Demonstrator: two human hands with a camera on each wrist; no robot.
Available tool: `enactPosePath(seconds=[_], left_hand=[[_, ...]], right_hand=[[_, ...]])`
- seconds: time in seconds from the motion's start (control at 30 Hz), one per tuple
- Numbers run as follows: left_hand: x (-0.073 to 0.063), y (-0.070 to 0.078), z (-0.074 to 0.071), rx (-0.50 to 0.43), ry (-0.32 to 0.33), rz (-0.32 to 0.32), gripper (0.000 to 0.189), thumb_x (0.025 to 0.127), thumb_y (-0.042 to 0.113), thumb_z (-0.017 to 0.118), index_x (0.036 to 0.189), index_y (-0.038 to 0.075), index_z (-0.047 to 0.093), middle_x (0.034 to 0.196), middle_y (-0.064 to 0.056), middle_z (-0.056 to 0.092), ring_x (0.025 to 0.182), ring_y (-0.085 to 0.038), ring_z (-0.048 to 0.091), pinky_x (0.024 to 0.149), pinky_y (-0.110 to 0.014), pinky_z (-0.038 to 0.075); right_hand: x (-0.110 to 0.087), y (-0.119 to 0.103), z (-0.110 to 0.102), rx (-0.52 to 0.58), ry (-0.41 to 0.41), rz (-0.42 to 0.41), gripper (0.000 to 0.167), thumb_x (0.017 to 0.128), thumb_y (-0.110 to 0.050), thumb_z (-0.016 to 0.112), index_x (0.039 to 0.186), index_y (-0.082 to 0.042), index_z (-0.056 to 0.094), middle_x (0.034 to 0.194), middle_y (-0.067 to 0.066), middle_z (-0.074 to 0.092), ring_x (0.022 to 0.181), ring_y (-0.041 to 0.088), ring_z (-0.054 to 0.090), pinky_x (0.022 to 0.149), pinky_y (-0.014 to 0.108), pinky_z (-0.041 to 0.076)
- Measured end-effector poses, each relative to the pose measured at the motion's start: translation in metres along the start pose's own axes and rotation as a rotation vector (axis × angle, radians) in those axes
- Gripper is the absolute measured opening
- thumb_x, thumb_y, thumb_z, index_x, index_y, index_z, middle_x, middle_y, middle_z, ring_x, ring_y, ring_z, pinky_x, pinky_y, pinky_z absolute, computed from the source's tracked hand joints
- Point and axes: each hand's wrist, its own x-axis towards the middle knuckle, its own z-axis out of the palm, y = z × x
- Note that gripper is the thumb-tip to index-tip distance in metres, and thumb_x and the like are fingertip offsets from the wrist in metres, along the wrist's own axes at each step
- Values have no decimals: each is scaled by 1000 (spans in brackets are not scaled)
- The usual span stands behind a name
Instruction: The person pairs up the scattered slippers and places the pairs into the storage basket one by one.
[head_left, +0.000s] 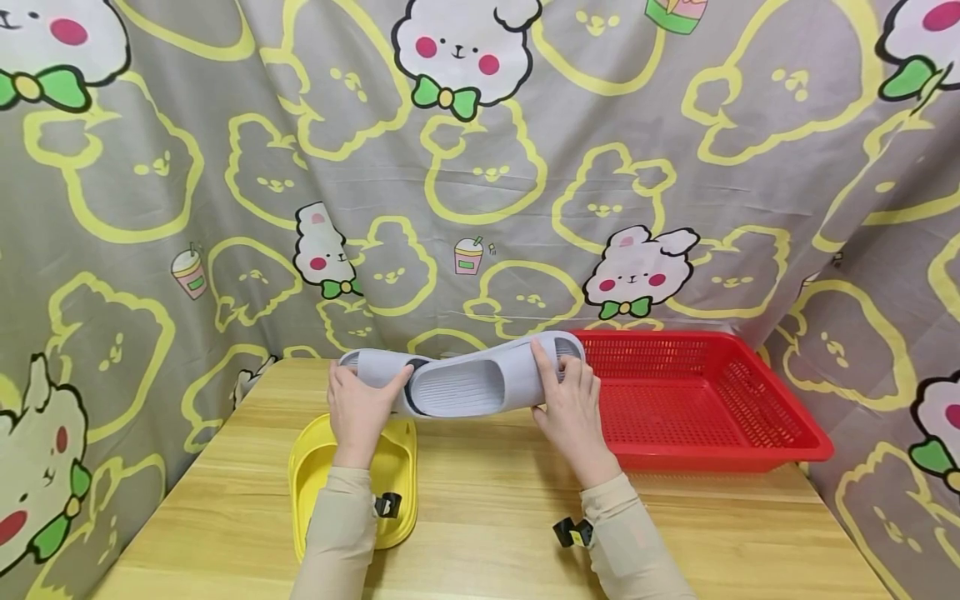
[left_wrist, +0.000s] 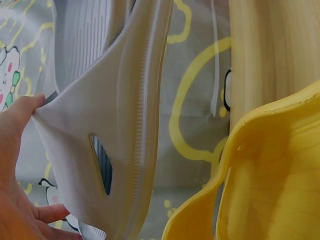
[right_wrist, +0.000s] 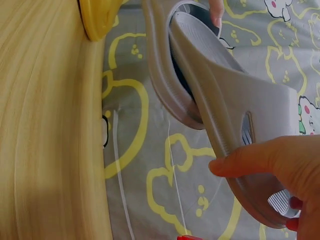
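Note:
Two light grey slide slippers are held up off the table, end to end, with the heel of one overlapping the other. My left hand (head_left: 360, 414) grips the left slipper (head_left: 384, 369) by its strap, thumb at the strap's opening and fingers toward the toe. On the other side, my right hand (head_left: 572, 408) holds the right slipper (head_left: 457, 388) near its toe, one finger along the strap. A slot in the side of each strap shows in the wrist views. The right slipper's heel lies in front of the left one and hides part of its sole.
A yellow plastic container (head_left: 405, 483) stands on the wooden table (head_left: 495, 517) below my left forearm, which partly covers it. To the right is a red perforated basket (head_left: 787, 417), close behind my right hand. A patterned curtain (head_left: 495, 192) encloses the table's back and sides.

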Motion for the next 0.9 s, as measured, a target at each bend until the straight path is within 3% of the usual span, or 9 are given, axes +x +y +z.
enactPosePath(seconds=[0.17, 0.3, 0.47, 0.67, 0.9], left_hand=[[0, 0, -1, -14, -11, -5, 100, 67, 76, 70, 120, -4, 43, 158, -24, 22, 145, -44, 25, 114, -56, 28], [1, 0, -3, -19, -6, -5, 100, 67, 76, 69, 121, -5, 44, 158, -24, 22, 144, -45, 26, 114, -56, 29], [4, -2, -4, -20, 11, 6, 99, 67, 75, 70, 119, -5, 44, 158, -24, 23, 144, -45, 27, 114, -56, 29], [5, -4, -3, -12, 7, 11, 100, 67, 75, 70, 121, -5, 44, 157, -25, 24, 144, -44, 27, 115, -55, 28], [5, -4, -2, 6, -2, 6, 100, 67, 74, 71, 123, -5, 44, 157, -25, 25, 143, -45, 28, 116, -54, 27]], right_hand=[[0, -2, 1, -2, 45, -31, 111, 53, -12, 93, 148, -23, 37, 122, 21, 35, 114, 40, 33, 87, 50, 30], [0, -3, 3, -17, 85, -69, 108, 52, -16, 93, 146, -21, 40, 137, 22, 31, 130, 41, 26, 98, 56, 26], [0, -3, 2, -54, 53, -118, 109, 50, -24, 93, 144, -14, 40, 153, 21, 23, 143, 41, 15, 111, 59, 17], [1, -1, 2, -63, -21, -151, 108, 52, -27, 93, 143, -8, 38, 156, 21, 27, 146, 40, 16, 114, 61, 14], [2, 1, 2, -32, -55, -160, 107, 52, -27, 92, 142, -6, 39, 149, 21, 39, 144, 40, 26, 116, 60, 19]])
